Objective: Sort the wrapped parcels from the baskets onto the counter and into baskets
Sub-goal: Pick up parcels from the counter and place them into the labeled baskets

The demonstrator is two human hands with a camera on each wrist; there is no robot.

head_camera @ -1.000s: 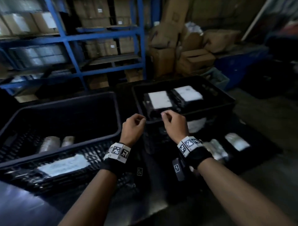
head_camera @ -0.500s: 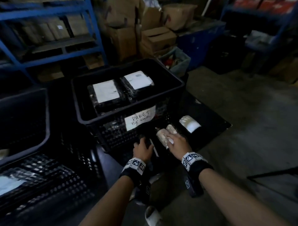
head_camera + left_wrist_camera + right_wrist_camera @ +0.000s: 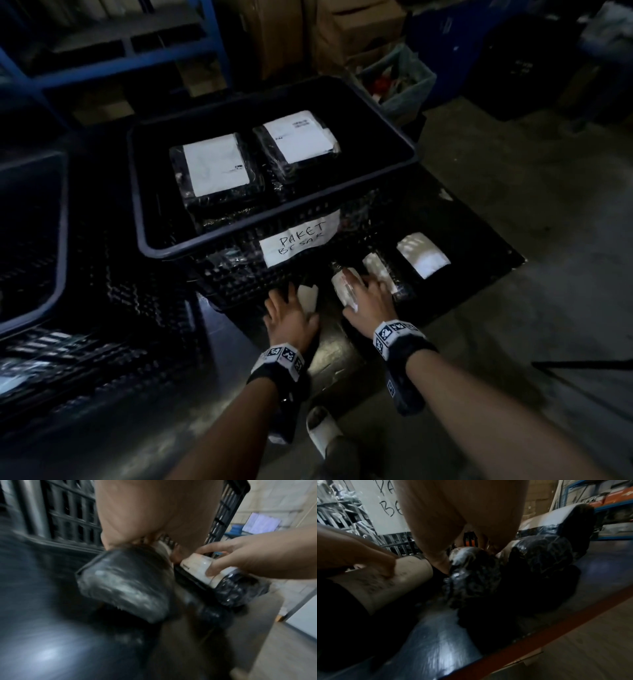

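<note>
Two small black-wrapped parcels lie on the dark counter (image 3: 342,353) in front of the black basket (image 3: 212,240) marked "PAKET BESAR" (image 3: 298,241). My left hand (image 3: 294,301) grips one of them, a parcel with a white label (image 3: 307,298), seen as a black bundle (image 3: 123,581) in the left wrist view. My right hand (image 3: 359,291) grips the neighbouring small parcel (image 3: 342,291), with fingers and thumb curled round its label (image 3: 200,569). Inside the basket lie two large parcels (image 3: 219,164) (image 3: 298,137) with white labels.
Two more wrapped parcels (image 3: 380,274) (image 3: 423,255) lie on the counter right of my right hand. A second black basket (image 3: 58,274) stands at the left. Blue shelving (image 3: 120,65), cardboard boxes (image 3: 352,31) and a pale bin (image 3: 397,82) are behind. The concrete floor lies to the right.
My view swung right and down. Both hands dropped from the basket's front rim to the counter in front of it and closed on small parcels there.
</note>
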